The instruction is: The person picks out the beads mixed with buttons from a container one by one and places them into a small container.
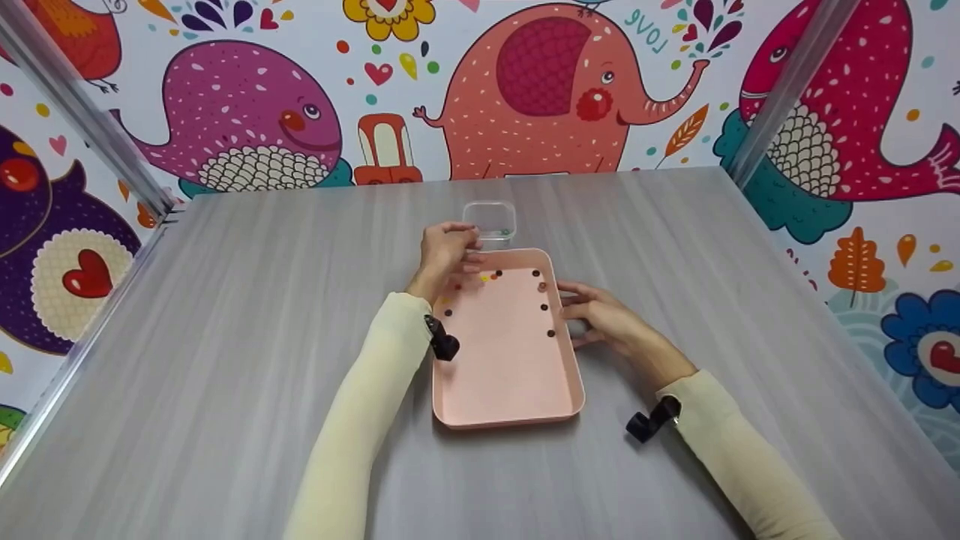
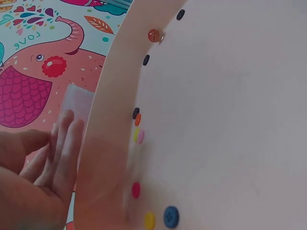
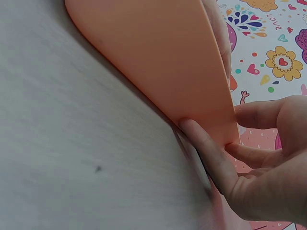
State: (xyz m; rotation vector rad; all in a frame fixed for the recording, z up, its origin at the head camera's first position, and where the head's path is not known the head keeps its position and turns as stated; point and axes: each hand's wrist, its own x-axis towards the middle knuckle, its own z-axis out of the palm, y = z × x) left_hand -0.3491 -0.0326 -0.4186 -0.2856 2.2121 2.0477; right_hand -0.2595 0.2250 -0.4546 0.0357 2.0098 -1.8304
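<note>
A shallow pink tray (image 1: 510,352) lies on the table, with several small buttons, among them a black button (image 1: 551,333) and a blue button (image 2: 171,217), along its inner walls. My right hand (image 1: 604,319) grips the tray's right side from outside, thumb low on the wall and fingertips at the rim. My left hand (image 1: 448,255) hovers at the tray's far left corner, fingertips right by the near edge of a clear plastic box (image 1: 489,214). Its thumb tip meets its fingers; I cannot tell whether something small is pinched there. A green button (image 1: 505,232) lies in the box.
The grey wood-grain table (image 1: 285,337) extends around the tray. Behind it stands a wall panel (image 1: 405,90) printed with cartoon animals. Metal posts (image 1: 787,90) rise at the table's back corners.
</note>
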